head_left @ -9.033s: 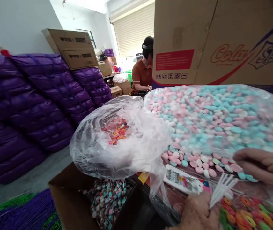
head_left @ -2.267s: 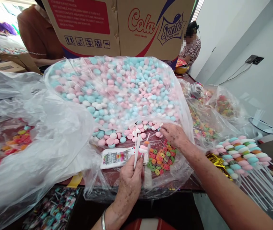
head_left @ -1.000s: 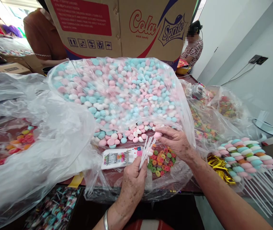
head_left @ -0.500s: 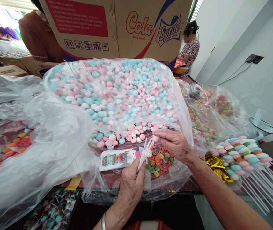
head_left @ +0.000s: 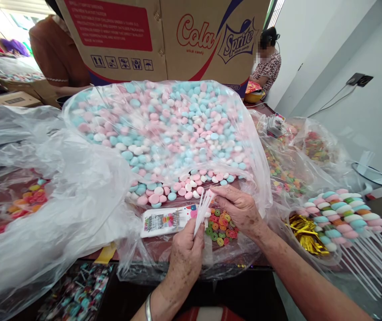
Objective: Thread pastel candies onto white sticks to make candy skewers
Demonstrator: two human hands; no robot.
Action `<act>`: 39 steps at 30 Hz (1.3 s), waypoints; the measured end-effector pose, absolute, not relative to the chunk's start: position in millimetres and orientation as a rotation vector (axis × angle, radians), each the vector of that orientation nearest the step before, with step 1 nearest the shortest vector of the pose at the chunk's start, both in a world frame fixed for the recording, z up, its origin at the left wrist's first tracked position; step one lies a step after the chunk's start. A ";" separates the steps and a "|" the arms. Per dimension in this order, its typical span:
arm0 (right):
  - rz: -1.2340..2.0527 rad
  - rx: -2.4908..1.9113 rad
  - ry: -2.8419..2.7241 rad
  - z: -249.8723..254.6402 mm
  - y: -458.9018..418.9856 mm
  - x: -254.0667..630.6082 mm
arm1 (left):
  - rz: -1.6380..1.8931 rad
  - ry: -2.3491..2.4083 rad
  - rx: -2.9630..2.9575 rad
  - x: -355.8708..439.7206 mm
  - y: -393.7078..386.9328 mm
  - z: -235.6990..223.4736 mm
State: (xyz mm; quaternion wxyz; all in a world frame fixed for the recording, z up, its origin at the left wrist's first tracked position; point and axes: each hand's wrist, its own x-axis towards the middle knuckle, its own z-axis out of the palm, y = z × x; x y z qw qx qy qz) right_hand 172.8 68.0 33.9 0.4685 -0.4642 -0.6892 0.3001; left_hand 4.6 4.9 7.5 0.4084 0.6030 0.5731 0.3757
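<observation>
Closed around several white sticks [head_left: 203, 208], my left hand [head_left: 187, 245] is low in the middle of the view. The sticks fan upward, and a pale marshmallow shows partly behind them. My right hand [head_left: 239, 208] pinches a pink marshmallow [head_left: 210, 192] at the stick tips; its fingers mostly cover it. Below the right hand lies a pile of sugared gummy rings [head_left: 220, 228]. Printed white packets [head_left: 164, 220] lie left of the sticks. Behind both hands, loose pink, white and blue marshmallows [head_left: 155, 196] spill from a large clear bag [head_left: 174, 129].
Finished marshmallow skewers [head_left: 345, 218] lie at right beside gold ties [head_left: 306, 234]. Bags of gummies [head_left: 288, 165] stand behind them. A crumpled plastic bag [head_left: 64, 191] covers the left side. A cardboard box [head_left: 177, 40] blocks the back. Two people sit beyond.
My right hand went to the loose marshmallows, took a pink one and brought it left and down to the stick tips. My left hand keeps hold of the sticks. Earlier, the view pointed further left.
</observation>
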 end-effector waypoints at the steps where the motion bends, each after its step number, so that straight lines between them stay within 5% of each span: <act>1: 0.723 -1.125 -1.735 35.2 68.4 173.9 | 0.945 1.438 1.514 4.6 4.7 7.5; 21: 1.058 -1.146 -1.554 25.8 54.1 152.0 | 0.993 1.482 1.469 5.4 4.7 8.5; 30: 0.527 -1.511 -2.137 64.2 70.3 186.0 | 1.092 1.444 1.300 3.8 1.6 -0.4; 39: 0.288 -1.682 -2.732 44.2 72.5 158.5 | 1.105 1.431 1.275 2.9 1.8 -10.6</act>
